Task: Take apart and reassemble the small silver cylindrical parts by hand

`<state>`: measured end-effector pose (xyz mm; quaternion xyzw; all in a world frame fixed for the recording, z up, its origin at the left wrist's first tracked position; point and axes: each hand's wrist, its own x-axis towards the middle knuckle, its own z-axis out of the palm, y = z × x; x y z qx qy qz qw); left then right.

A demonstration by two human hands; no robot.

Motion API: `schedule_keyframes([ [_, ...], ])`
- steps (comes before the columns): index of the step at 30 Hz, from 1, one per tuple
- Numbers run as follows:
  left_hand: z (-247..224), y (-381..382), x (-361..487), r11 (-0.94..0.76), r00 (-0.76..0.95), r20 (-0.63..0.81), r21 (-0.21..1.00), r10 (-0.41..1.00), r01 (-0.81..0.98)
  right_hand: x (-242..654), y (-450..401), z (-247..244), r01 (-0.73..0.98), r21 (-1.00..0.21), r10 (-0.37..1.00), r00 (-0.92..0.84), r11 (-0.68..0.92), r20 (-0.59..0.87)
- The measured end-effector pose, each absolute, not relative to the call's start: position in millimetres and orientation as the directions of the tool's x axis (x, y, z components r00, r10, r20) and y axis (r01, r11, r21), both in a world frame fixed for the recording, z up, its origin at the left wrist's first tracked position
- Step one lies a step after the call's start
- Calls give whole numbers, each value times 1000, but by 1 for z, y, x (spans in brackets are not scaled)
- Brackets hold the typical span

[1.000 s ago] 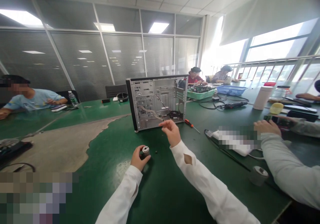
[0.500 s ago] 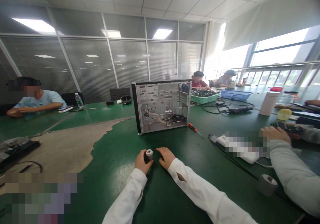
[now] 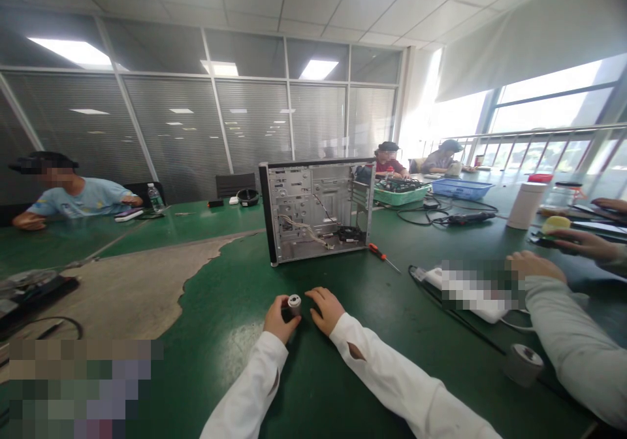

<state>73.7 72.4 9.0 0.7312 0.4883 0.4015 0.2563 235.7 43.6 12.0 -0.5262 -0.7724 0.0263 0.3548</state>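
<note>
A green, glossy worktop (image 3: 333, 393) carries an opened silver metal computer case (image 3: 321, 207) with a black front, standing upright. Just beside its lower right corner lies an orange-and-black screwdriver (image 3: 384, 257). Nearer, the right hand (image 3: 327, 309) curves with its grip parted, while the left hand (image 3: 279, 323) grasps a small silver-grey metal cylinder (image 3: 294, 305), upright between both hands.

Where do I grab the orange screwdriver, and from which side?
Probably by its thick handle, from above on the near side: the screwdriver lies flat, the computer case stands close by the handle end, and the thin shaft points away from the case.
</note>
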Motion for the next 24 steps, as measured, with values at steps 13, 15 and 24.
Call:
schedule_keyframes([
  [13,15,66,75,-565,446,369,675,815,475,223,18,26,656,-483,778,-269,579,568],
  [15,15,64,75,-556,463,341,674,818,486,227,13,25,667,-485,783,-251,566,569],
  [24,14,68,75,-509,421,336,751,843,420,294,-25,34,875,-334,864,-164,350,477],
])
